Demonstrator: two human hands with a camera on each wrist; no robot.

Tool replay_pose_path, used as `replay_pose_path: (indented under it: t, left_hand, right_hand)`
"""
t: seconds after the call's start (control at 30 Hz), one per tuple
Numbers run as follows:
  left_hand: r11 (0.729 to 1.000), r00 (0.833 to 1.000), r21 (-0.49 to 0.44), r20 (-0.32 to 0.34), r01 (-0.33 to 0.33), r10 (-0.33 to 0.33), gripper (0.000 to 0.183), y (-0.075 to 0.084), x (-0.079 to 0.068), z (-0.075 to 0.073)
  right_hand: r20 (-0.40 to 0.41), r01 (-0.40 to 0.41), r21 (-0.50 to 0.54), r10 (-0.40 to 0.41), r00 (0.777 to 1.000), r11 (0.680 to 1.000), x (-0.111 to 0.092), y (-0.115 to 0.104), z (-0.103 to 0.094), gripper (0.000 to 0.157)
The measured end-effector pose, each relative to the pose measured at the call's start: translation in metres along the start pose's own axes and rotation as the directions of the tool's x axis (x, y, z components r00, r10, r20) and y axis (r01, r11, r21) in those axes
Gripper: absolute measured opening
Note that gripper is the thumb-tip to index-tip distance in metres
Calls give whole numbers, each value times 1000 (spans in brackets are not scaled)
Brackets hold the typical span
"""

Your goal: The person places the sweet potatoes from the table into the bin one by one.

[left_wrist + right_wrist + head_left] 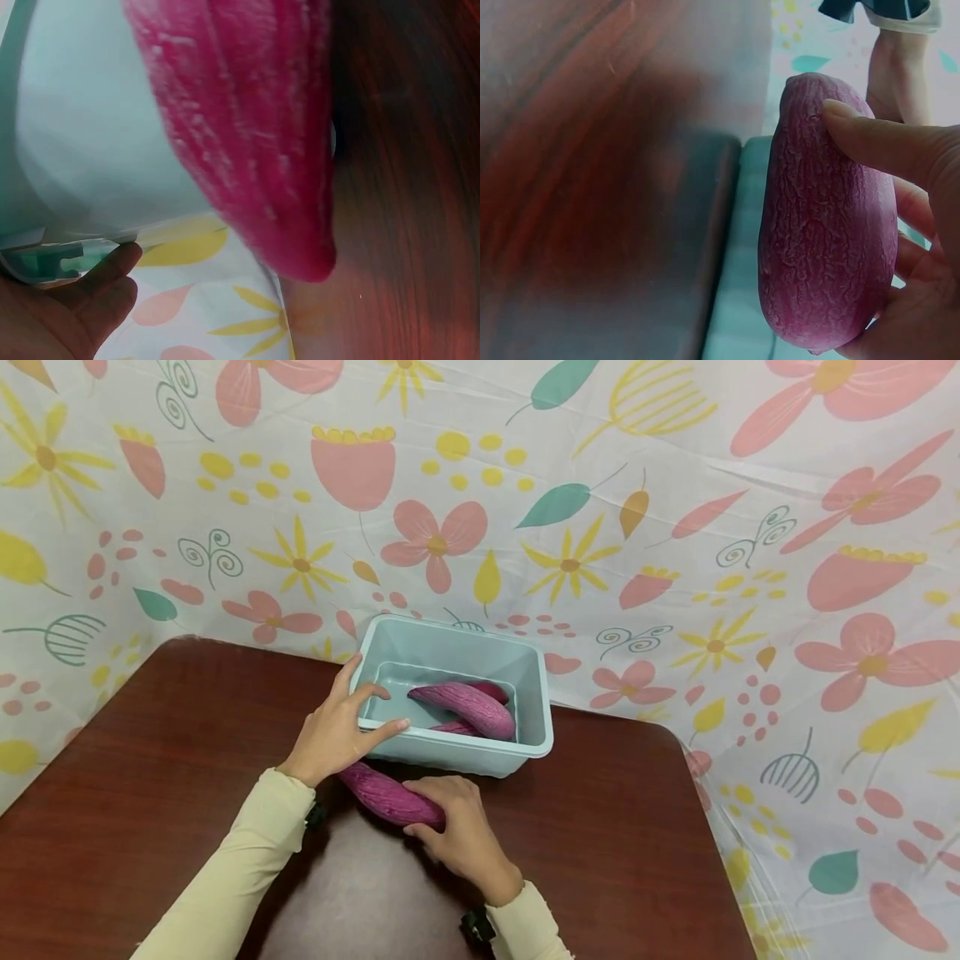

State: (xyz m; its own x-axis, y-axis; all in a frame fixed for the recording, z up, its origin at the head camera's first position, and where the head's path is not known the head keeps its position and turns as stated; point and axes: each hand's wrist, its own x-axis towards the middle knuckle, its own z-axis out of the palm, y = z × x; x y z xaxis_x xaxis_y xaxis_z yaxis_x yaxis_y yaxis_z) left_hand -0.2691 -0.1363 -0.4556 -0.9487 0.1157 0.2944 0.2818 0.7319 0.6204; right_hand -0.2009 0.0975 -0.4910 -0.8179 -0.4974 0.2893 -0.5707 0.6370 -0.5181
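A purple sweet potato [393, 797], long and wrinkled, is held in my right hand [461, 831] in front of the light blue plastic bin [450, 753]. The right wrist view shows the thumb [840, 112] lying on one side of this sweet potato [829, 225] and the fingers curled behind. My left hand [337, 727] grips the bin's front left corner, with fingers on both sides of the rim. Its wrist partly covers the held sweet potato's far end in the head view. Inside the bin lies a curved purple sweet potato [468, 706], overlapping other purple ones beneath and behind it.
The bin stands at the back of a dark brown wooden table [615, 852], close to a white cloth [510, 552] printed with flowers and leaves. Small black devices sit at both wrists, below the light sleeves [232, 868].
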Motion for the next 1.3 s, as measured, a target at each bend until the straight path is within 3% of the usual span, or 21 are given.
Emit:
replay_pose_path:
  t: [0.23, 0.67, 1.3]
  left_hand:
    - [1000, 1000, 2, -1, -4, 4, 56, 0, 0, 0]
    - [1000, 1000, 6, -7, -8, 8, 56, 1, 1, 0]
    - [1000, 1000, 19, -6, -12, 12, 55, 0, 2, -1]
  right_hand:
    - [-36, 46, -14, -47, 998, 999, 0, -2, -8, 51]
    - [-36, 33, -30, -34, 999, 999, -9, -5, -27, 49]
    - [-159, 48, -101, -63, 985, 994, -33, 1, -67, 57]
